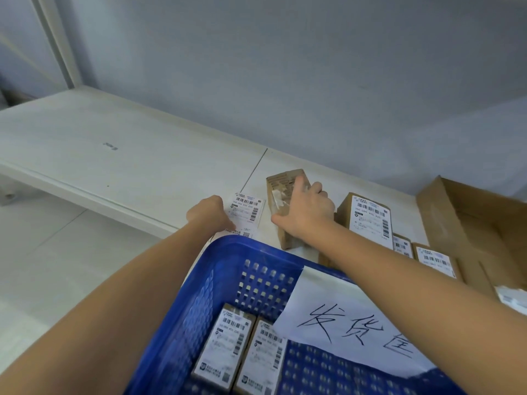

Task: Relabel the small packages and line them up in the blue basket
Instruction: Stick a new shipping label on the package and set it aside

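A small brown package with torn label scraps on top lies on the white shelf beyond the blue basket. My right hand grips it from above, thumb on its near left side. My left hand rests curled on the near edge of a loose white shipping label lying flat on the shelf; how it holds the label is hidden. Two labelled packages lie side by side inside the basket, next to a white sheet of paper with handwriting.
Several labelled brown packages sit on the shelf to the right. A large open cardboard box stands at the far right. The white shelf stretches away to the left, against a grey wall.
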Tool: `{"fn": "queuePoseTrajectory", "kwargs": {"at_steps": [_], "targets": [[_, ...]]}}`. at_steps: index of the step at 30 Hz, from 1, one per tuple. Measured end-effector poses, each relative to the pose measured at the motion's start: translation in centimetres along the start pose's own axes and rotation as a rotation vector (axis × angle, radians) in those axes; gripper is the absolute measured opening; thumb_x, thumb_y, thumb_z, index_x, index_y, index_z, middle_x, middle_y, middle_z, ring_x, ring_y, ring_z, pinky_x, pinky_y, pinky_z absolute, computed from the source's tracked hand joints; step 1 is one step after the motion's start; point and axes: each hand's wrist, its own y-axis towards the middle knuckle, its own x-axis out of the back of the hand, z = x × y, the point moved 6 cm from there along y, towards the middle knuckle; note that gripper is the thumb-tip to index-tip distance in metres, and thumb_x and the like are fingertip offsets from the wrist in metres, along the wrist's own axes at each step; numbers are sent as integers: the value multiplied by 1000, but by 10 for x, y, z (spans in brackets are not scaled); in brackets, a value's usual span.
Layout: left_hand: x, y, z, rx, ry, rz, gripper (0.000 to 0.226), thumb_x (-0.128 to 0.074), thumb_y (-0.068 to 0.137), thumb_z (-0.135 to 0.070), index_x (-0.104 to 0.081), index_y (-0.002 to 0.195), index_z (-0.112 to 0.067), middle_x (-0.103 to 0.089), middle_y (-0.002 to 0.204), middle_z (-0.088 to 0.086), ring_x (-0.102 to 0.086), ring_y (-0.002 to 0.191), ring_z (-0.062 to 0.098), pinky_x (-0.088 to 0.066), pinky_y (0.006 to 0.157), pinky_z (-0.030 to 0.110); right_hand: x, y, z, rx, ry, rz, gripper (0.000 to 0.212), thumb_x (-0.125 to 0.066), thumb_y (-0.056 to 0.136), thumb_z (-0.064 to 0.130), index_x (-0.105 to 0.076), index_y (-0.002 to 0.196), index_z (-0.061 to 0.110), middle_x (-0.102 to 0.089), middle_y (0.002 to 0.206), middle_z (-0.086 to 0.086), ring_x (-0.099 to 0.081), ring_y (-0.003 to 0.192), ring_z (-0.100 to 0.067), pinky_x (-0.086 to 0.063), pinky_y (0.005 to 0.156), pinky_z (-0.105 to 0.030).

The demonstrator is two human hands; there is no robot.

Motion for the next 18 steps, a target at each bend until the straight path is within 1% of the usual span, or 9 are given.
{"fn": "queuePoseTrajectory", "kwargs": {"at_steps": [2,5,7,9,11,14,16,18], "targets": [[-1,2,2,18,-36,-10,53,-78,77,-35,-51,117,-13,-60,99,2,-60,92,21,-41,72,30,0,0,1,4,-8,-4,91,-61,78,60,-15,142,14,-38,126,-18,-47,107,-28,-42,65,-32],[2,3,5,30,-66,-48,42,-77,77,-28,-57,107,-8,-60,91,3,-59,81,22,-41,65,29,0,-2,3,20,-34,-11,90,-60,79,60,-15,142,14,-37,126,-18,-47,107,-29,-44,65,-32],[5,3,6,26,-78,-71,35,-75,79,-28,-58,103,-9,-60,87,3,-57,77,21,-39,60,29,0,-4,5,27,-48,-4,90,-59,79,60,-14,142,14,-37,126,-19,-47,107,-29,-44,65,-33],[8,2,8,21,-117,-84,33,-73,81,-31,-58,103,-10,-62,89,3,-58,77,21,-39,60,29,0,-7,6,25,-44,7,90,-60,78,60,-15,141,14,-37,126,-18,-47,106,-29,-45,66,-33],[11,-2,11,22,-181,-90,33,-72,83,-34,-60,101,-9,-65,91,3,-60,79,22,-42,64,29,4,-10,8,20,-18,5,89,-61,77,60,-17,140,14,-38,125,-18,-47,106,-29,-45,67,-34],[23,-9,14,4,-309,-94,26,-70,86,-32,-66,89,-7,-63,77,3,-60,75,22,-46,67,30,22,-15,10,44,12,-55,90,-61,77,60,-19,140,12,-39,125,-18,-48,105,-29,-42,68,-33],[39,-17,16,-12,-369,-122,27,-70,86,-32,-63,76,-8,-60,69,4,-56,67,22,-44,66,30,41,-18,11,63,18,-117,90,-61,77,60,-21,140,10,-41,123,-17,-49,104,-29,-41,67,-33],[58,-27,14,-34,-390,-169,29,-71,85,-33,-59,72,-10,-57,69,7,-50,65,24,-41,65,30,62,-24,10,69,30,-169,90,-61,76,60,-21,139,9,-42,122,-16,-50,103,-29,-40,65,-32]]}}
